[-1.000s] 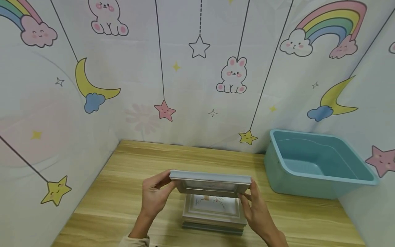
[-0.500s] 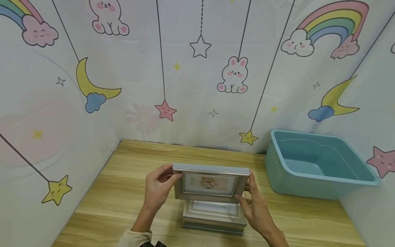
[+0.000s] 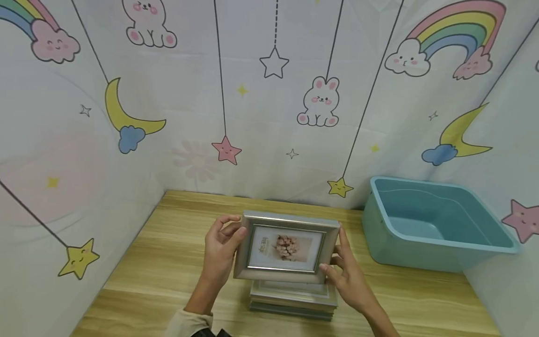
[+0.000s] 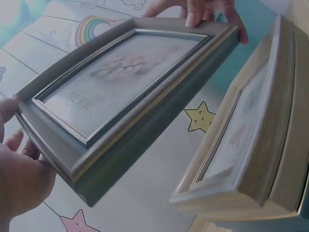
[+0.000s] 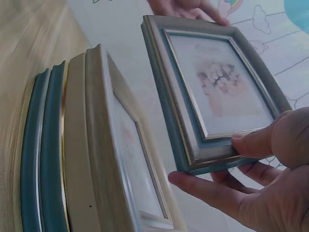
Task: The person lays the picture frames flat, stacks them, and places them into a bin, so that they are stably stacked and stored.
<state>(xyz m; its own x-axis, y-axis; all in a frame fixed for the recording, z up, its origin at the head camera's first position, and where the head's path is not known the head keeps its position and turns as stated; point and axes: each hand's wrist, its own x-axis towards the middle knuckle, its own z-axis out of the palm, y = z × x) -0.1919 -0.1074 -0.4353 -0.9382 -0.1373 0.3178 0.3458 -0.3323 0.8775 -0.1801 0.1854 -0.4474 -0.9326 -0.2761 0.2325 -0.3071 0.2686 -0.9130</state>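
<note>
A silver-grey picture frame [image 3: 286,276] with a flower print is held up sideways between both hands, its front tilted toward me. My left hand [image 3: 221,255] grips its left end, thumb on the front. The right hand [image 3: 349,276] pinches the right end, thumb low on the front and fingers behind. Teal outer edges show on this picture frame [image 4: 140,150] in the left wrist view. Just below it lies a stack of picture frames [image 3: 292,304], partly hidden by the held one. In the right wrist view the stack [image 5: 77,140] has cream frames over teal ones.
A blue-green plastic tub [image 3: 433,255] stands at the back right of the wood-grain table [image 3: 177,224], with nothing seen inside. A white cloth backdrop [image 3: 261,112] printed with rabbits, stars and moons rises behind and along both sides.
Both hands have raised the picture frame and tipped it up from nearly edge-on, so its front and flower print now face me. The stack and tub have stayed put.
</note>
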